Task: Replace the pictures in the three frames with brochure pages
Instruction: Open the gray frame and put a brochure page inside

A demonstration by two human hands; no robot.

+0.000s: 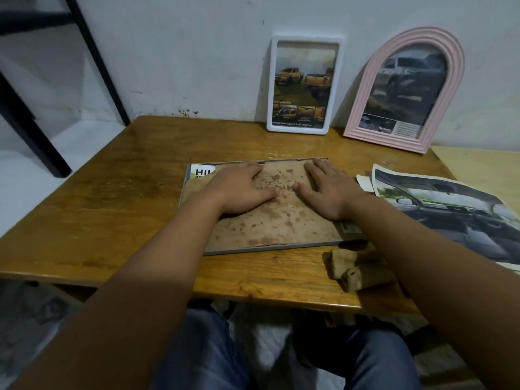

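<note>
Wooden table (118,192) stands against a pale wall, and a person sits at it with both arms stretched out over the top. Two frames lean on the wall at the back. One is a white frame (305,83) with yellow trucks in it, and the other is a pink arched frame (405,88) with a grey car picture. Both look like they already hold brochure pages, so I think they are finished and put back there to be out of the way.

A third frame (270,247) lies face down in the middle of the table, right in front of the person. Its brown backing board (275,223) faces up and has lots of dark spots and stains on it. A brochure page (201,172) with big letters peeks out at the far left corner, under the board.

Left hand (239,190) lies flat on the board with fingers straight and spread. Right hand (329,190) lies flat beside it in the same way. Neither hand grips anything. They seem to be pressing the board down so that it sits snug inside the frame.

A loose car picture (450,209) lies on the right side of the table, and a crumpled brown cloth (357,270) sits near the front edge
</note>
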